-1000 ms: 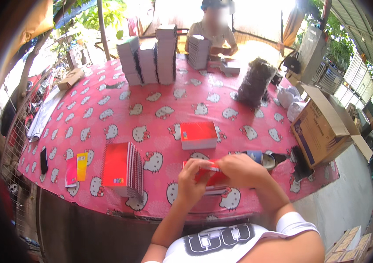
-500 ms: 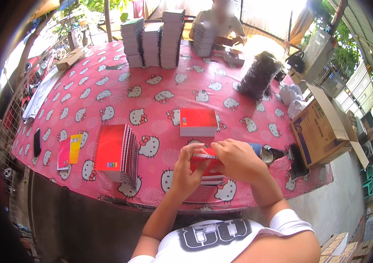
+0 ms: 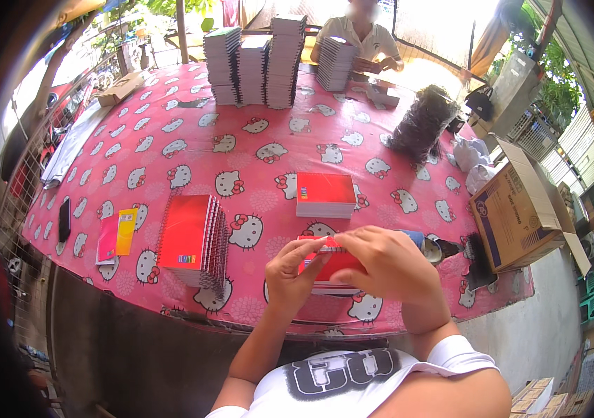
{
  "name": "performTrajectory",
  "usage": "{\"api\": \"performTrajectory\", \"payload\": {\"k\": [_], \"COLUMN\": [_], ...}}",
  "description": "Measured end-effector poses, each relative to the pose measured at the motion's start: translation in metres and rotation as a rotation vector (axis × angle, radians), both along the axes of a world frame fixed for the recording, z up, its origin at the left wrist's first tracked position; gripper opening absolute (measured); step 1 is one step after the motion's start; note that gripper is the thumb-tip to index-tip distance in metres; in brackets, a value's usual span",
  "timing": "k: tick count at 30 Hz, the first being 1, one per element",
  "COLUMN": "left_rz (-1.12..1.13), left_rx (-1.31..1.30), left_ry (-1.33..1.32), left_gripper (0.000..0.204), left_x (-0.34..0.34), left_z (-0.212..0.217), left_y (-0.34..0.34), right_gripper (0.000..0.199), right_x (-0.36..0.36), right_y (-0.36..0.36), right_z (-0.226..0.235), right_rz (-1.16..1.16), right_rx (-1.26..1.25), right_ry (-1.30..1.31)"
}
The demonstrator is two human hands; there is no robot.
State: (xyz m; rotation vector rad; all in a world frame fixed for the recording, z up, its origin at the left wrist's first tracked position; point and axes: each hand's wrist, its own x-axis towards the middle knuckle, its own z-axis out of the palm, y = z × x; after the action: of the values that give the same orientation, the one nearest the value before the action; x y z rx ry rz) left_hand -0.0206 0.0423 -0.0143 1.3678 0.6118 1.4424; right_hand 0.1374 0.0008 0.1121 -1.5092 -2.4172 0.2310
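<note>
Pinch grip: I read the left hand [image 3: 293, 274] closed on the upper edge of a glossy, rectangular red notebook [image 3: 341, 262] near the smooth pink tablecloth's [image 3: 255, 202] front; the right hand [image 3: 393, 266] curls over, its closure I cannot tell.

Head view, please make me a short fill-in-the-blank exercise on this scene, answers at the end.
The left hand and right hand touch a notebook with a ____ cover. The tablecloth has ____ as its background colour. The large cardboard box is to the ____ of both hands.
Missing words: red; pink; right.
</note>
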Motion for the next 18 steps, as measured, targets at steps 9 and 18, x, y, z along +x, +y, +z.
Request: {"api": "performTrajectory", "payload": {"k": [9,18], "left_rz": [-0.095,0.180], "left_rx": [0.056,0.678], "left_ry": [-0.128,0.249], "left_gripper": [0.030,0.022], "left_x": [0.006,0.005], "left_z": [-0.002,0.044], "left_y": [0.003,-0.024], "right_gripper": [0.042,0.067], "right_x": [0.054,0.134], "right_y": [-0.071,-0.166], "right_z": [-0.043,-0.188], "right_rz": [-0.274,-0.756], "right_rx": [0.549,0.058], "right_ry": [0.434,-0.044]}}
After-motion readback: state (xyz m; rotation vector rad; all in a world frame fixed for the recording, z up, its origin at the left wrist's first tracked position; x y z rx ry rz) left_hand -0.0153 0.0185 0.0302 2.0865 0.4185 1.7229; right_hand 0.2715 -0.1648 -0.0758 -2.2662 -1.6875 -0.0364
